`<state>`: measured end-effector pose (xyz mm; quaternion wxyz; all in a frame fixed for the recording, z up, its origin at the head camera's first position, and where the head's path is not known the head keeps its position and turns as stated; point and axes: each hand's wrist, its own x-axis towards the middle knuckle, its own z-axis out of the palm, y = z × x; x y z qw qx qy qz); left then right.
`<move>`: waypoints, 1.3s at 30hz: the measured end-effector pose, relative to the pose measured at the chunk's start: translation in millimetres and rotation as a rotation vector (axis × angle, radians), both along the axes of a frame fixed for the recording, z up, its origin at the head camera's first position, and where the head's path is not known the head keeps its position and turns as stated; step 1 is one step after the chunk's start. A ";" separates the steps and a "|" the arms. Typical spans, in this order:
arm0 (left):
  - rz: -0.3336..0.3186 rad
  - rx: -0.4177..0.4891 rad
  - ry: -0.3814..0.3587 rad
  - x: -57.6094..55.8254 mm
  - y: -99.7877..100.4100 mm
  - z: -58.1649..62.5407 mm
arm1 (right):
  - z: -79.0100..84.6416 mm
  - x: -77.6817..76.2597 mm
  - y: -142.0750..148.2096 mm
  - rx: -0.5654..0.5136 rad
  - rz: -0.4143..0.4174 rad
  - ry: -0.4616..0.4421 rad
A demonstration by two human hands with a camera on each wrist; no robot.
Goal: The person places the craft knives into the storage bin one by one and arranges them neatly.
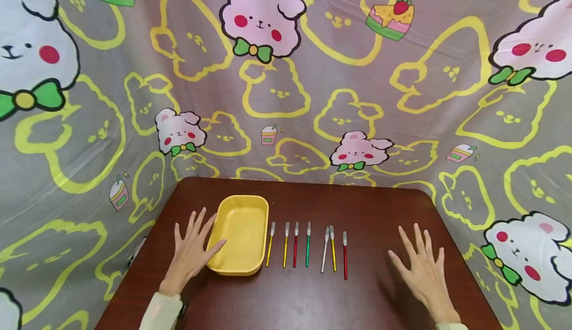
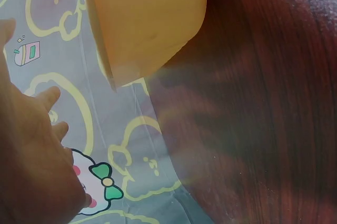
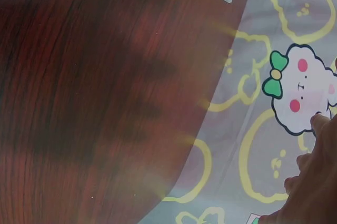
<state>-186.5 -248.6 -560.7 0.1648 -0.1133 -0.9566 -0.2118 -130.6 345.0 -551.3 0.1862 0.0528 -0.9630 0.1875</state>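
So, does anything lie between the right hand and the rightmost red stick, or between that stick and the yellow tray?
Nothing visible stands between the right hand and the rightmost red stick; toward the yellow tray, the other six sticks lie in between.

Bare tabletop leaves a broad passage right of centre, between the rightmost of seven slim capped tools and the right hand, and another along the lower middle. Left of centre, the yellow tray and left hand obstruct; gaps between tools are narrow. Printed cloth closes off the top.
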 end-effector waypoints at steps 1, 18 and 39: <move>0.002 -0.003 0.001 0.3 0.0 0.0 | 0.0 0.0 -0.4 -0.001 0.002 -0.002; -0.011 0.017 -0.007 6.4 2.2 -1.5 | 1.1 1.9 -10.5 -0.034 -0.001 -0.032; -0.042 0.106 -0.077 19.3 13.9 -18.6 | -18.0 -17.9 -55.1 -0.332 -0.060 -0.190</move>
